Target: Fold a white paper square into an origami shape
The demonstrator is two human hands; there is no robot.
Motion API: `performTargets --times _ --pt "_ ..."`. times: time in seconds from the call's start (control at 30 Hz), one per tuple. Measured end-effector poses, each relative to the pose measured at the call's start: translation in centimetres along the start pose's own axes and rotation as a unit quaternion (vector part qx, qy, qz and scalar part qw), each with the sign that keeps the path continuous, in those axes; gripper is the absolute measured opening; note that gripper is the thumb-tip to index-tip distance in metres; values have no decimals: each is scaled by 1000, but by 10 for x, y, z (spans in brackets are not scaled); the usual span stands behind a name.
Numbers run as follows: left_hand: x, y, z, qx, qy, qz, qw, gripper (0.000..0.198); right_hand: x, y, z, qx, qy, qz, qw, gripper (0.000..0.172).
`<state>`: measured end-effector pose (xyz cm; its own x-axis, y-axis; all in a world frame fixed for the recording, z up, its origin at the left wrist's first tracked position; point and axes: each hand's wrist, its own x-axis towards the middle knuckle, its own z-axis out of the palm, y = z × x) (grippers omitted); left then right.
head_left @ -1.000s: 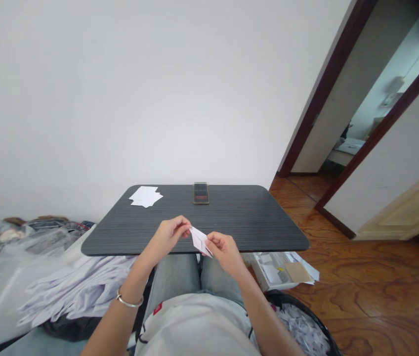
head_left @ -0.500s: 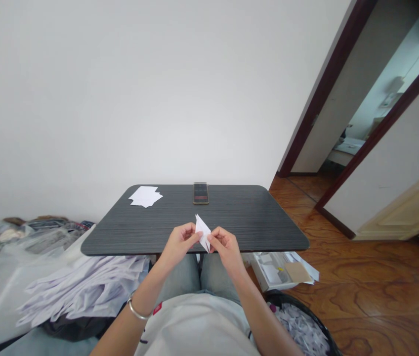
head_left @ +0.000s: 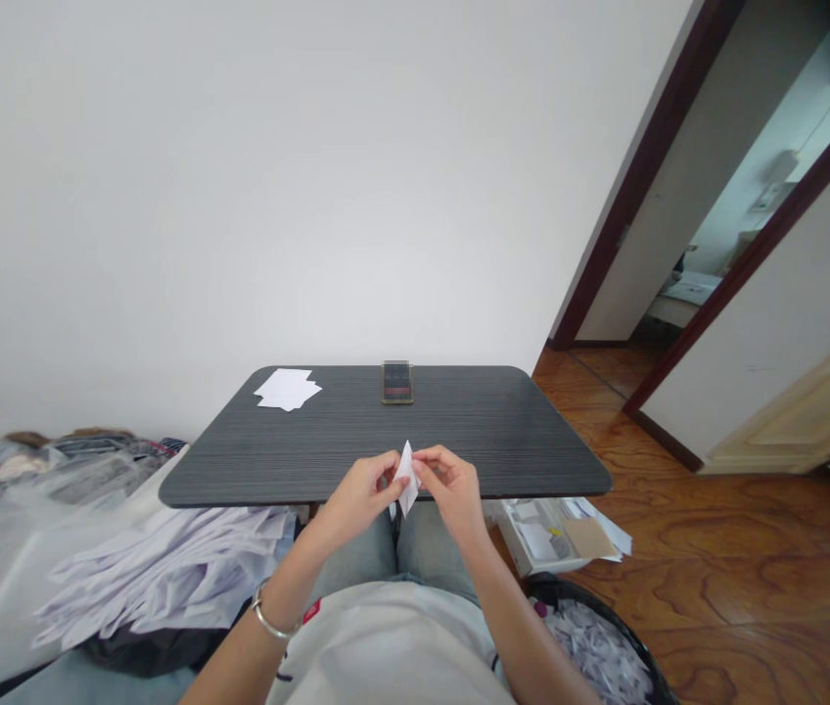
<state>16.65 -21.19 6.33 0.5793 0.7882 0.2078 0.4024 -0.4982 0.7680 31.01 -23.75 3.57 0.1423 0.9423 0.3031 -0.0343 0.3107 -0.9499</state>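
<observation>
A small folded white paper [head_left: 406,480], pointed at top and bottom, is held upright over the table's near edge. My left hand [head_left: 365,492] pinches its left side between thumb and fingers. On the other side, my right hand [head_left: 450,482] grips the paper's right side, thumb and index fingertips together on it. White paper sheets [head_left: 288,388] lie loosely stacked at the back left of the dark table [head_left: 327,431]. Behind my hands, a phone [head_left: 396,382] rests at the table's back edge.
Beneath the table's right side stands a box [head_left: 522,548] with papers. A black-rimmed bin [head_left: 606,641] of white paper pieces is at the lower right. White cloth-like folded material [head_left: 172,568] and plastic-covered items [head_left: 25,529] lie at the left. The wall [head_left: 386,196] borders the table's back.
The folded paper has turned more upright and narrower to the view, and moved slightly down. My fingers have shifted their hold, with the right fingertips now higher on the paper.
</observation>
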Motion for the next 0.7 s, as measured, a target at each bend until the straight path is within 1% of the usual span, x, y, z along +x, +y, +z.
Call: performTargets --times 0.1,0.2,0.3,0.43,0.7 --pt "-1 2 0 35 -11 11 999 19 2 2 -1 -16 4 -20 1000 7" --pt "-1 3 0 48 -17 12 999 19 3 3 -2 -22 -1 -33 999 8" --pt "-1 3 -1 47 -27 7 999 16 3 2 -2 10 -14 -22 1000 8" --pt "-2 6 -3 29 -60 3 998 14 3 0 -1 50 -22 -6 998 8" --pt "-2 5 -3 28 -81 5 996 14 2 2 -1 32 -12 -35 999 9"
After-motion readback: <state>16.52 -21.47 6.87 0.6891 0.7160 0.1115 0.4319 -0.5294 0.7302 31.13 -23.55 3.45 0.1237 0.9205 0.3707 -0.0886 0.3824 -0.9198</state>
